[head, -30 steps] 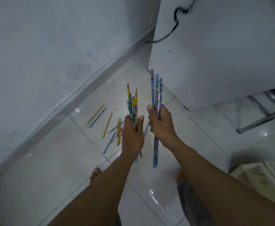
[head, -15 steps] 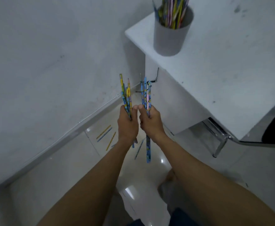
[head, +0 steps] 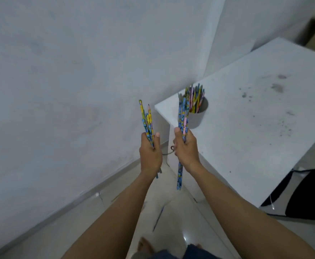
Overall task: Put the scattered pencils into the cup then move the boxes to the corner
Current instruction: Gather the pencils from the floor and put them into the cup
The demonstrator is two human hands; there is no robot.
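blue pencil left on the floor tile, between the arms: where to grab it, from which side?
Judging from this view: pinch the blue pencil around mid-shaft, coming straight down from above, fingers across its width. It lies flat on the floor tile, thin, with bare tile on both long sides. Both the left hand and right hand already hold bundles, so one must empty into the cup first.

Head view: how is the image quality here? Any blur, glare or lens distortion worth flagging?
Head view: dim, flat, bluish light; both hands, the left hand and right hand, and their pencil bundles read fairly sharp. The cup on the white table is slightly soft. A small glare spot sits on the glossy floor tile; the loose pencil there looks smeared. Wide-angle bending shows along the wall base.
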